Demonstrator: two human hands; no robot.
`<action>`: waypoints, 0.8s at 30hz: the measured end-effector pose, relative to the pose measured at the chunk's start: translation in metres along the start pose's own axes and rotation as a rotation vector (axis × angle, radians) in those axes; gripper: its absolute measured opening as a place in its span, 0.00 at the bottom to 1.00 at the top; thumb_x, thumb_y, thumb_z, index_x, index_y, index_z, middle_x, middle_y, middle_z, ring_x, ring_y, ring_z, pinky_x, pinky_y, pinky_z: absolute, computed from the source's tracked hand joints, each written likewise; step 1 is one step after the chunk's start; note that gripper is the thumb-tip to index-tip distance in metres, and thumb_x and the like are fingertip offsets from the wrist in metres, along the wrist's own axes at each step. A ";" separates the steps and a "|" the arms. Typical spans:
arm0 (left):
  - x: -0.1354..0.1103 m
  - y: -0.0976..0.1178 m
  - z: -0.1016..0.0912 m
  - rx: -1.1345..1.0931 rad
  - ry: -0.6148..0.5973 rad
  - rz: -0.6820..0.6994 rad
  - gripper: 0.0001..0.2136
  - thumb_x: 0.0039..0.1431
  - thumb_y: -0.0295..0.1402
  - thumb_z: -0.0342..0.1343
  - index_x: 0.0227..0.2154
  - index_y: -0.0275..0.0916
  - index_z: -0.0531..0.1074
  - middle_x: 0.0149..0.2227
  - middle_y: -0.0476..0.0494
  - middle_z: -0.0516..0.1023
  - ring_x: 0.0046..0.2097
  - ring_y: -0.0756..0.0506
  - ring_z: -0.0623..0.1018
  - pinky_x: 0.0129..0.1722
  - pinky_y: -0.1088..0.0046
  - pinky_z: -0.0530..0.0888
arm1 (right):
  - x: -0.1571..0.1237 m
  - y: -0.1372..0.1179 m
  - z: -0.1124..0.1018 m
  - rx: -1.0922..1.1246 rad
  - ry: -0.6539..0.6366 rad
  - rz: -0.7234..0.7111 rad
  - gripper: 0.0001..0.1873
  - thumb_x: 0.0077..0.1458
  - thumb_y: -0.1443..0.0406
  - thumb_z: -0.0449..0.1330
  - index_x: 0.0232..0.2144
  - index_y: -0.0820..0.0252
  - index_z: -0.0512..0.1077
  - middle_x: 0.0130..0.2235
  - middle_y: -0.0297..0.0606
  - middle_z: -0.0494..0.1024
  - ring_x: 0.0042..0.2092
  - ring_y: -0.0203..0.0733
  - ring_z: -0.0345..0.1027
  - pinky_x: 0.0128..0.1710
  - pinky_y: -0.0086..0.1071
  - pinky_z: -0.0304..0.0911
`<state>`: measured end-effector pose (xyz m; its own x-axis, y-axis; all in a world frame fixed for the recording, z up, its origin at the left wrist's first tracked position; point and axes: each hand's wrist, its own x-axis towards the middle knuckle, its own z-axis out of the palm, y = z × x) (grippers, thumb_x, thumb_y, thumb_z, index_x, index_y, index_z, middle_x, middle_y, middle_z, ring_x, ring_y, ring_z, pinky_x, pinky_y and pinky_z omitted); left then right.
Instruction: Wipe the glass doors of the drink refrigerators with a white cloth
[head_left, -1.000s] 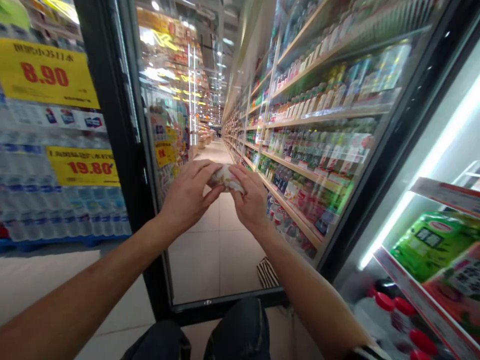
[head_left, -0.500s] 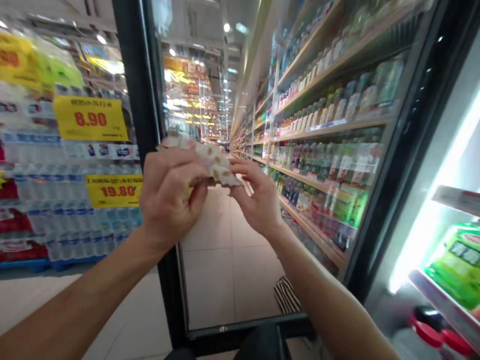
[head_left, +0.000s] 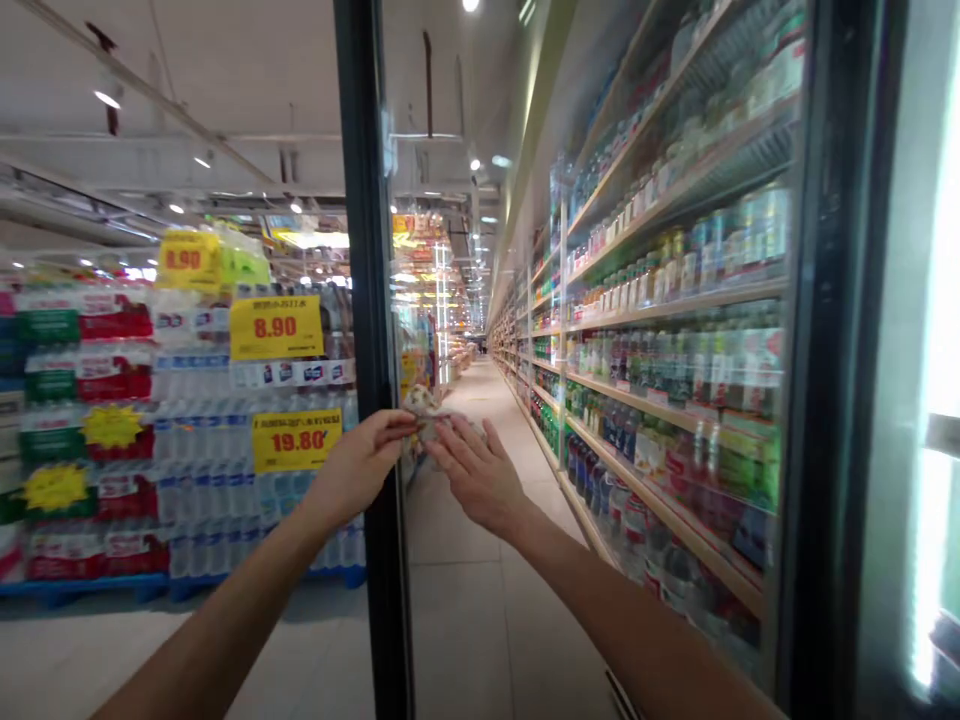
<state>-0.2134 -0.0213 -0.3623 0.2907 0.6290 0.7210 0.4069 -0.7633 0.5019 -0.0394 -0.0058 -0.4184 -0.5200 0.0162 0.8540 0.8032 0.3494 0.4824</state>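
My left hand (head_left: pixel 366 455) pinches one end of a pale, spotted cloth (head_left: pixel 421 400) beside the black frame of a glass door. My right hand (head_left: pixel 480 470) lies over the rest of the cloth, its fingers stretched out and flat, and appears to press it to the glass door (head_left: pixel 465 610). Part of the cloth is hidden under the right fingers. Both arms reach forward from the bottom of the view.
The door's black frame (head_left: pixel 367 300) stands upright left of centre. Shelves of bottles (head_left: pixel 675 370) show in the glass. Stacked bottle packs (head_left: pixel 202 450) with yellow price signs (head_left: pixel 276 327) stand at left. A bright light strip (head_left: pixel 930 560) glows at far right.
The view has tilted up and turned left. Both hands have shifted lower in view; the right hand has flattened over the cloth, and the left has gone from a fist to a pinch.
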 end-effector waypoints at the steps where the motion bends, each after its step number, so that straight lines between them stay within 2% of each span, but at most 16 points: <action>1: 0.001 -0.002 -0.003 -0.022 0.057 -0.026 0.18 0.49 0.34 0.47 0.44 0.36 0.66 0.46 0.39 0.75 0.48 0.43 0.75 0.50 0.59 0.71 | -0.001 0.001 0.005 -0.004 -0.005 0.002 0.22 0.57 0.69 0.50 0.54 0.54 0.63 0.58 0.37 0.65 0.62 0.44 0.50 0.60 0.47 0.45; 3: 0.000 -0.004 -0.004 -0.032 0.125 -0.001 0.23 0.47 0.34 0.48 0.49 0.36 0.64 0.52 0.37 0.70 0.53 0.42 0.71 0.54 0.57 0.67 | -0.004 0.002 0.003 0.034 0.022 0.001 0.19 0.58 0.70 0.50 0.52 0.54 0.65 0.55 0.38 0.69 0.58 0.44 0.56 0.57 0.45 0.52; 4: -0.001 -0.003 -0.002 -0.045 0.114 0.018 0.25 0.46 0.32 0.49 0.51 0.37 0.63 0.54 0.38 0.68 0.55 0.42 0.69 0.56 0.56 0.64 | -0.003 0.003 -0.003 0.083 0.036 0.007 0.18 0.58 0.70 0.50 0.50 0.56 0.66 0.52 0.38 0.72 0.55 0.42 0.61 0.54 0.42 0.56; 6: -0.005 0.001 0.003 -0.119 0.012 0.021 0.27 0.43 0.31 0.50 0.51 0.39 0.64 0.55 0.41 0.67 0.56 0.42 0.67 0.56 0.57 0.63 | 0.001 0.003 -0.023 0.239 0.089 0.074 0.17 0.58 0.71 0.49 0.48 0.59 0.68 0.46 0.40 0.75 0.48 0.40 0.66 0.48 0.36 0.62; 8: -0.010 0.008 0.009 -0.228 -0.152 -0.035 0.24 0.43 0.32 0.53 0.47 0.41 0.68 0.51 0.43 0.72 0.53 0.42 0.70 0.54 0.59 0.66 | 0.010 0.001 -0.045 0.428 0.152 0.212 0.18 0.56 0.71 0.49 0.47 0.60 0.68 0.43 0.41 0.76 0.45 0.39 0.68 0.44 0.33 0.65; 10: -0.016 0.017 0.014 -0.294 -0.261 -0.117 0.16 0.45 0.38 0.54 0.37 0.39 0.73 0.42 0.44 0.77 0.46 0.42 0.74 0.49 0.61 0.68 | 0.020 0.001 -0.061 0.569 0.187 0.358 0.19 0.53 0.71 0.50 0.48 0.60 0.67 0.43 0.41 0.75 0.45 0.38 0.68 0.43 0.32 0.66; 13: -0.021 0.028 0.021 -0.288 -0.179 -0.202 0.16 0.47 0.46 0.52 0.25 0.37 0.72 0.29 0.46 0.77 0.35 0.44 0.74 0.41 0.66 0.70 | 0.033 0.004 -0.068 0.671 0.143 0.537 0.19 0.50 0.71 0.51 0.46 0.60 0.69 0.40 0.38 0.77 0.39 0.37 0.71 0.38 0.30 0.68; 14: -0.022 0.031 0.023 -0.264 -0.151 -0.204 0.16 0.47 0.46 0.52 0.24 0.37 0.72 0.28 0.47 0.76 0.34 0.45 0.73 0.39 0.68 0.69 | 0.035 0.007 -0.067 0.689 0.121 0.584 0.18 0.50 0.70 0.51 0.45 0.61 0.70 0.38 0.36 0.78 0.36 0.37 0.71 0.36 0.29 0.68; 16: -0.021 0.034 0.025 -0.218 -0.185 -0.193 0.14 0.47 0.45 0.52 0.24 0.37 0.71 0.26 0.50 0.75 0.33 0.46 0.73 0.36 0.70 0.69 | 0.038 0.015 -0.063 0.658 0.127 0.640 0.16 0.50 0.70 0.51 0.41 0.60 0.71 0.34 0.34 0.78 0.34 0.37 0.71 0.35 0.30 0.68; 17: -0.021 0.034 0.025 -0.201 -0.225 -0.187 0.13 0.47 0.44 0.52 0.24 0.38 0.71 0.26 0.50 0.74 0.33 0.46 0.73 0.36 0.71 0.69 | 0.039 0.019 -0.060 0.590 0.161 0.639 0.15 0.51 0.70 0.51 0.40 0.59 0.71 0.35 0.35 0.77 0.36 0.38 0.71 0.37 0.31 0.67; 19: -0.018 0.032 0.023 -0.164 -0.246 -0.177 0.11 0.47 0.41 0.51 0.23 0.39 0.72 0.26 0.51 0.75 0.33 0.46 0.73 0.37 0.70 0.69 | 0.041 0.027 -0.050 0.369 0.260 0.576 0.13 0.52 0.71 0.50 0.39 0.59 0.72 0.43 0.41 0.76 0.47 0.43 0.68 0.47 0.38 0.63; 21: -0.016 0.026 0.019 -0.082 -0.087 -0.136 0.10 0.49 0.39 0.49 0.26 0.40 0.72 0.28 0.49 0.76 0.34 0.45 0.75 0.38 0.68 0.71 | 0.042 0.027 -0.033 0.149 0.314 0.440 0.13 0.54 0.72 0.50 0.37 0.58 0.72 0.52 0.42 0.71 0.57 0.46 0.58 0.55 0.44 0.54; 24: -0.015 0.015 0.016 0.151 0.347 0.052 0.11 0.52 0.36 0.48 0.36 0.40 0.71 0.40 0.44 0.75 0.44 0.43 0.74 0.47 0.61 0.70 | 0.036 0.010 -0.001 0.000 0.211 0.199 0.14 0.57 0.71 0.49 0.42 0.56 0.70 0.56 0.38 0.67 0.62 0.45 0.48 0.59 0.47 0.46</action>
<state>-0.1978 -0.0398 -0.3729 0.0138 0.4829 0.8755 0.5299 -0.7461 0.4032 -0.0502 -0.0030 -0.3824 -0.2801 -0.1105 0.9536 0.8833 0.3593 0.3011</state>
